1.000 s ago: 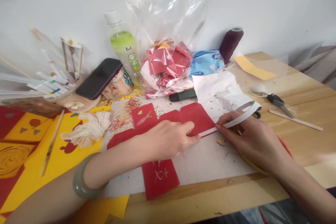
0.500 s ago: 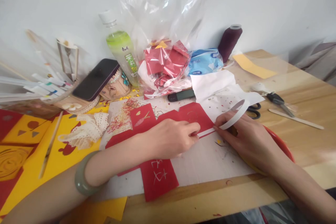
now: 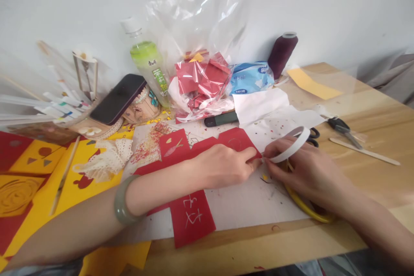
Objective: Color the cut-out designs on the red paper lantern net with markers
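A red paper cutout (image 3: 193, 220) with several panels, one marked with pale brush strokes, lies on a white sheet (image 3: 239, 207). Over its right part reaches my left hand (image 3: 228, 166), with a green bangle on the wrist. Its fingers are curled and pinched at the panel's right corner, where a white tape strip (image 3: 293, 146) meets the paper; the exact grip is partly hidden. Close beside those fingertips, my right hand (image 3: 310, 177) pinches the strip, which curls upward in a loop. Under the right hand shows part of a yellow ring-shaped thing (image 3: 310, 213).
Behind stand a drink bottle (image 3: 150, 69), a clear bag of red scraps (image 3: 203, 77), a blue tissue pack (image 3: 250, 77) and a purple thread spool (image 3: 282, 56). A phone (image 3: 118, 97) rests on pen holders at left. A wooden stick (image 3: 364, 151) lies at right.
My left hand has slid rightward along the paper's edge to the corner, close to my right fingertips. The ring-shaped thing by my right hand has shifted, showing yellow rather than red.
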### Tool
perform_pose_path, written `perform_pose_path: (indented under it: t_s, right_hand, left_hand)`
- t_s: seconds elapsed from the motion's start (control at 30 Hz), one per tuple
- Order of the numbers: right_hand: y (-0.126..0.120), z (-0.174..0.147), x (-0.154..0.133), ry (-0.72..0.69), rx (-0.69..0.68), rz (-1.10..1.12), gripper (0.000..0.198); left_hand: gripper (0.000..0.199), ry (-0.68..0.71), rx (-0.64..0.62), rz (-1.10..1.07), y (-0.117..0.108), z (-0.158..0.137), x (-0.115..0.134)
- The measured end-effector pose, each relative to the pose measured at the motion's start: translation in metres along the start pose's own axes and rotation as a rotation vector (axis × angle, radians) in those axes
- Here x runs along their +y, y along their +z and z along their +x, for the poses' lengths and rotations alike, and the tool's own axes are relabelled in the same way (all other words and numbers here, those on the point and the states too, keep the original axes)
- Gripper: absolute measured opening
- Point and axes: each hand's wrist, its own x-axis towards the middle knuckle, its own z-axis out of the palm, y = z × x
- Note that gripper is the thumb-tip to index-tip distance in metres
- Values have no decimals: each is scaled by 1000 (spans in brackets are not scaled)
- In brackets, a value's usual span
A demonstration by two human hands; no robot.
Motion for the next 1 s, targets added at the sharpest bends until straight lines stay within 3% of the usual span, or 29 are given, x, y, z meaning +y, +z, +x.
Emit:
perform_pose_path:
  t_s: [0.33, 0.5, 0.63, 0.7, 0.73, 0.83, 1.0]
  right_hand:
    - [0, 0, 4, -222, 17, -106, 16]
    - [-2, -5, 8, -409, -20, -116, 19]
    - [-19, -12, 8, -558, 230, 16, 13]
    - [-33, -17, 6, -436, 344, 93, 11]
    - [-39, -21, 4, -268, 374, 140, 10]
    - [-51, -29, -2, -3, 445, 259, 6]
    - [-54, -32, -2, 127, 384, 451, 7]
  left_hand:
    - [29, 23, -74, 21, -4, 4, 3]
    - [26, -54, -178, -88, -14, 11, 3]
    - [29, -55, -263, -94, -14, 11, 3]
    - [31, -27, -213, -76, -10, 8, 4]
    - [32, -44, -192, -87, -8, 6, 4]
    - [33, -149, -155, -212, -6, 0, 3]
    - [32, -209, -1, -604, -13, -16, -6]
